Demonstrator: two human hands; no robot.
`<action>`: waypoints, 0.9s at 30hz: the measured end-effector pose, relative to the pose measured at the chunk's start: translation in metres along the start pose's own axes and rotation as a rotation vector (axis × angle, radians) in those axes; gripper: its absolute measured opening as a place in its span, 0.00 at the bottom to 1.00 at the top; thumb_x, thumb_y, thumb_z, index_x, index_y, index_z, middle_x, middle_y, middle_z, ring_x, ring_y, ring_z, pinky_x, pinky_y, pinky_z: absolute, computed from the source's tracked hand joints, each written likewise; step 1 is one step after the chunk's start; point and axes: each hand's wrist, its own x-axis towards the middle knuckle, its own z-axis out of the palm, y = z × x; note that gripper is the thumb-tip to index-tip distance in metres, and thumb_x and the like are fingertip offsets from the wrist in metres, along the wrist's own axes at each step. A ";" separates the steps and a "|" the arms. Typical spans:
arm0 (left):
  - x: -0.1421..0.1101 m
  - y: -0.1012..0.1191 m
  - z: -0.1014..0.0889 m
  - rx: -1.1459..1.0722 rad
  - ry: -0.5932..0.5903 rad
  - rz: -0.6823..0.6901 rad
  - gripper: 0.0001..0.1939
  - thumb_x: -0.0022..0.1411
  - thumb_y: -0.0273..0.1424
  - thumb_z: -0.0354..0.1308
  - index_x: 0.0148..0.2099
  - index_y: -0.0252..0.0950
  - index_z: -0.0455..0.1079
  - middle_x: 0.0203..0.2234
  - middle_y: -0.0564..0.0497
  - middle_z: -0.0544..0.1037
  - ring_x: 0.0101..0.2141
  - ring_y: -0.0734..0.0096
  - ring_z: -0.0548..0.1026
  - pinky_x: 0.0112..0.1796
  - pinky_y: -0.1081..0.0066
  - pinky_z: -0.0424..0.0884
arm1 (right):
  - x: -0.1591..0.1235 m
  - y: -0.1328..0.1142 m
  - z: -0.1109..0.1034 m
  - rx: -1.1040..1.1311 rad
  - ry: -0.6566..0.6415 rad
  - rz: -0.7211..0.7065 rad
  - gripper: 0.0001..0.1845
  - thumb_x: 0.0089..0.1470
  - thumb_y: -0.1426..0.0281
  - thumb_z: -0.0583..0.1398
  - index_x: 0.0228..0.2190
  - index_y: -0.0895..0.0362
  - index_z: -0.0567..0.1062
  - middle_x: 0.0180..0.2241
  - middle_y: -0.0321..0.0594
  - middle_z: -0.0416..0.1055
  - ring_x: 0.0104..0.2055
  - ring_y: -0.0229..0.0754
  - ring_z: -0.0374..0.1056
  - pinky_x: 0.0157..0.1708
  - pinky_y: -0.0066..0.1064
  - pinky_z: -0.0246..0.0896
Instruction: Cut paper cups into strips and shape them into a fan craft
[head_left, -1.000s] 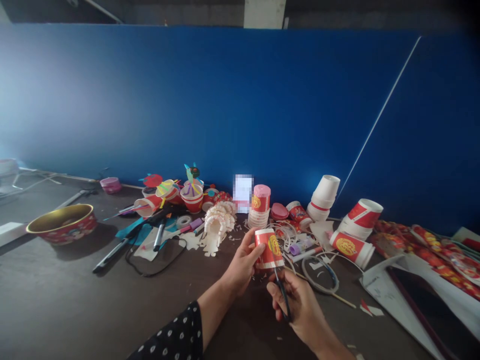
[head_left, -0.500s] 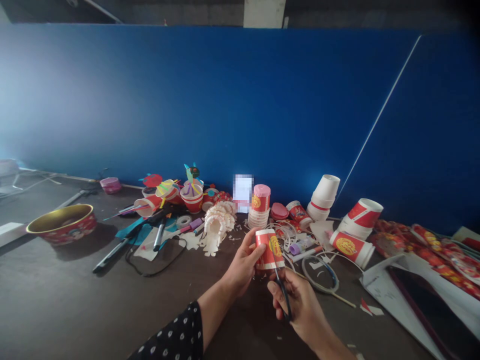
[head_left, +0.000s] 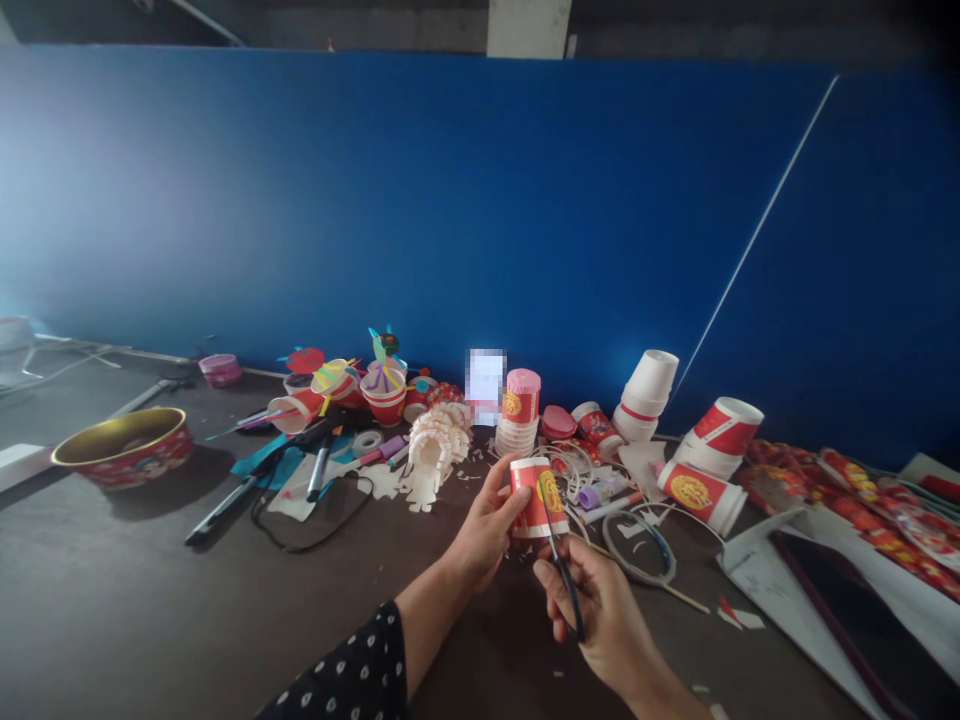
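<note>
Above the dark tabletop, the left hand held a red-and-white paper cup with a gold emblem, slightly tilted, its fingers pressed together and curled around the cup's side. The right hand gripped black-handled scissors, its fingers curled closely on the handles, though which fingers sat in the loops could not be told; the thin blade rose against the cup's wall. A fringed white paper cutout lay just left of the cup and farther back, a stack of cups with a pink top stood behind it, a loop of white wire lay to its right, and a gold-lined red bowl sat well off to the left.
</note>
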 end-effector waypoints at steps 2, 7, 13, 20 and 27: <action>0.000 0.000 0.000 -0.002 -0.003 0.005 0.33 0.54 0.38 0.59 0.59 0.44 0.50 0.38 0.47 0.73 0.30 0.69 0.74 0.28 0.71 0.71 | -0.001 -0.002 0.000 -0.007 0.004 -0.005 0.21 0.48 0.52 0.58 0.29 0.59 0.67 0.15 0.28 0.61 0.14 0.29 0.55 0.14 0.21 0.52; 0.000 0.001 0.001 -0.005 -0.003 0.013 0.33 0.54 0.38 0.59 0.59 0.43 0.50 0.37 0.47 0.73 0.31 0.68 0.74 0.28 0.71 0.71 | -0.001 -0.005 0.001 -0.014 0.013 0.007 0.21 0.47 0.51 0.59 0.27 0.58 0.67 0.14 0.28 0.60 0.13 0.29 0.55 0.13 0.22 0.50; 0.000 0.003 0.002 0.011 0.010 -0.004 0.34 0.54 0.37 0.59 0.60 0.43 0.49 0.38 0.47 0.72 0.30 0.69 0.74 0.30 0.68 0.72 | -0.001 -0.005 0.000 -0.036 0.012 -0.001 0.22 0.48 0.51 0.58 0.26 0.58 0.66 0.15 0.28 0.60 0.13 0.29 0.55 0.13 0.21 0.50; 0.000 0.003 0.000 -0.011 -0.005 0.001 0.36 0.54 0.36 0.59 0.62 0.45 0.47 0.41 0.45 0.72 0.35 0.64 0.74 0.32 0.66 0.72 | -0.001 -0.004 0.000 -0.018 0.018 0.011 0.22 0.47 0.50 0.59 0.27 0.58 0.66 0.15 0.28 0.60 0.13 0.29 0.55 0.14 0.21 0.51; -0.004 0.008 0.000 -0.056 -0.045 -0.023 0.42 0.50 0.31 0.62 0.63 0.47 0.44 0.41 0.45 0.72 0.33 0.63 0.74 0.28 0.69 0.71 | 0.002 0.002 -0.001 0.029 0.033 0.010 0.22 0.46 0.52 0.60 0.30 0.59 0.68 0.14 0.28 0.60 0.14 0.29 0.54 0.14 0.21 0.51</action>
